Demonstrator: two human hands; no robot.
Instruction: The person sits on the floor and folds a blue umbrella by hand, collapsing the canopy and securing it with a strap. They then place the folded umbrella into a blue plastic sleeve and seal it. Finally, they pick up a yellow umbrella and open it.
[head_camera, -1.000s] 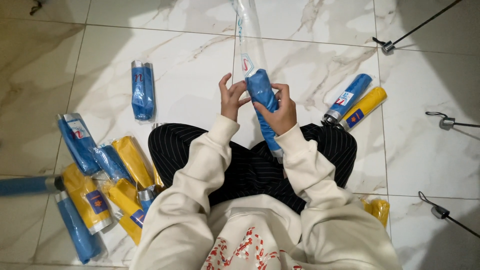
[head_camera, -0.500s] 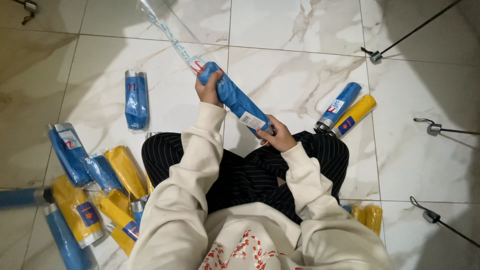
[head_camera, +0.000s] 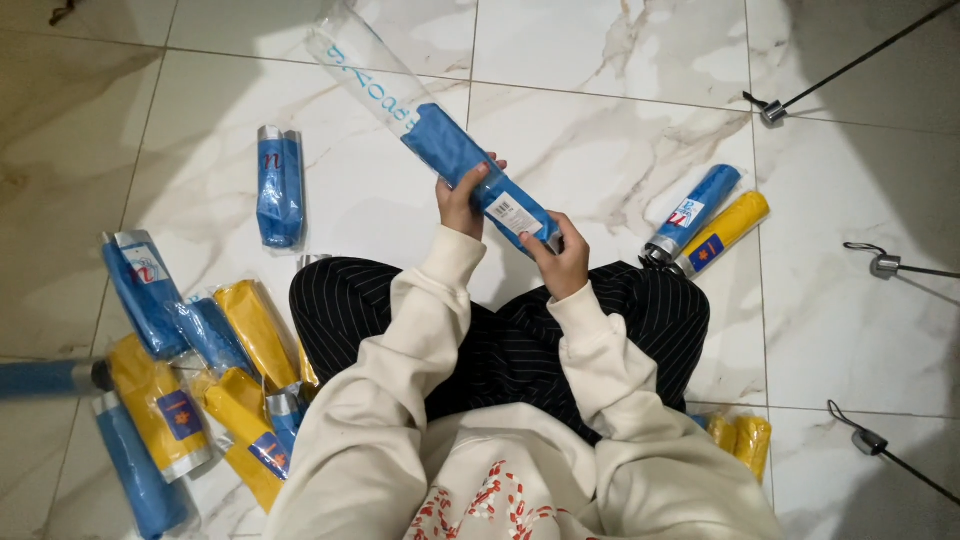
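I sit cross-legged on a marble floor holding a folded blue umbrella (head_camera: 470, 165) inside a long clear plastic sleeve (head_camera: 362, 72) that sticks out up and to the left. My left hand (head_camera: 462, 198) grips the umbrella's middle from below. My right hand (head_camera: 560, 255) holds its lower end, near a white label. The package lies tilted across my lap, lower end to the right.
A heap of wrapped blue and yellow umbrellas (head_camera: 190, 370) lies at my left. One blue package (head_camera: 279, 185) lies apart above it. A blue (head_camera: 695, 212) and a yellow umbrella (head_camera: 725, 232) lie at the right, more yellow ones (head_camera: 745, 440) by my right knee. Stand feet and cables (head_camera: 880, 265) cross the right side.
The sleeved umbrella has swung from upright to a slant pointing up-left. My left hand slid along to its middle; my right hand stays on the lower end.
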